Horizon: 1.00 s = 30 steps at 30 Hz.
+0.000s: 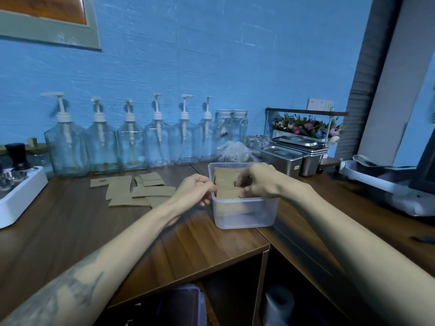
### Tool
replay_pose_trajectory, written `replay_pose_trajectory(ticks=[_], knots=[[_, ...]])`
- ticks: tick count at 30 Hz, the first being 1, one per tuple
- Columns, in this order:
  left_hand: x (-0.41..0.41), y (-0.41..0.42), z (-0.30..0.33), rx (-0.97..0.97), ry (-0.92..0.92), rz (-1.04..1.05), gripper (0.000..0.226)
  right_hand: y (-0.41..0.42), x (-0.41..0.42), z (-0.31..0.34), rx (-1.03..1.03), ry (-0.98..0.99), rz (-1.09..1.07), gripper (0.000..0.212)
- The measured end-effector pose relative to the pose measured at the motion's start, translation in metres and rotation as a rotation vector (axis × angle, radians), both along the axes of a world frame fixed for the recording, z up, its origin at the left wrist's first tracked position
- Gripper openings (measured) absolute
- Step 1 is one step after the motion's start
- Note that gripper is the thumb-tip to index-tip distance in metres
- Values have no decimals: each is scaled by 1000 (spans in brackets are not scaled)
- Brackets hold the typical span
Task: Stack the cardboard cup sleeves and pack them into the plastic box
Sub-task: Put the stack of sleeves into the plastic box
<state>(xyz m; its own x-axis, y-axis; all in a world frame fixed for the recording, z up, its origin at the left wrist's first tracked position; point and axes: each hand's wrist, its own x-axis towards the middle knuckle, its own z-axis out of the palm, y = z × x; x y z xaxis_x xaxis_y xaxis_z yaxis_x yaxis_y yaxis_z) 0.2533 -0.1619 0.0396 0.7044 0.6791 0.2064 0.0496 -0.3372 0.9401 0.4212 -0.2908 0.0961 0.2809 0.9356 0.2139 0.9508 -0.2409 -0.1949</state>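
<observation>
- Left hand (196, 188) grips the near-left rim of the plastic box (244, 214); the box stands on the tabletop (70, 222) near its corner edge.
- Right hand (255, 182) pinches the cardboard sleeves (223, 178) standing inside the box.
- Loose sleeves (134, 190) lie unstacked on the tabletop, left of the box.
- Risk: forcing the packed sleeves may buckle them; pushing may slide the box off the edge.

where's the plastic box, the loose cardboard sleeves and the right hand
plastic box (244, 214), head view, front wall
loose cardboard sleeves (154, 191), head view, middle of one flat sleeve
right hand (259, 182), head view, back of hand
</observation>
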Motion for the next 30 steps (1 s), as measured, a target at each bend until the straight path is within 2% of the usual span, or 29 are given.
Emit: replay_pose_trajectory(ticks=[5,13,17,21,26,30], knots=[[-1,-2,-8,-28,-67,-24,10,5,6,-3,-9,-3,-15,23],[-8,2,-11,-83,-78,-77,24,2,7,0,6,88,-6,30],[-16,10,-8,-92,-93,-2,27,-3,5,5,41,118,-7,34],[-32,25,1,15,-69,77,22,-2,-6,14,109,109,20,40],[-72,49,15,173,-36,173,7,13,-38,25,231,134,96,32],[-122,72,14,418,152,274,17,43,-75,34,260,150,187,37]])
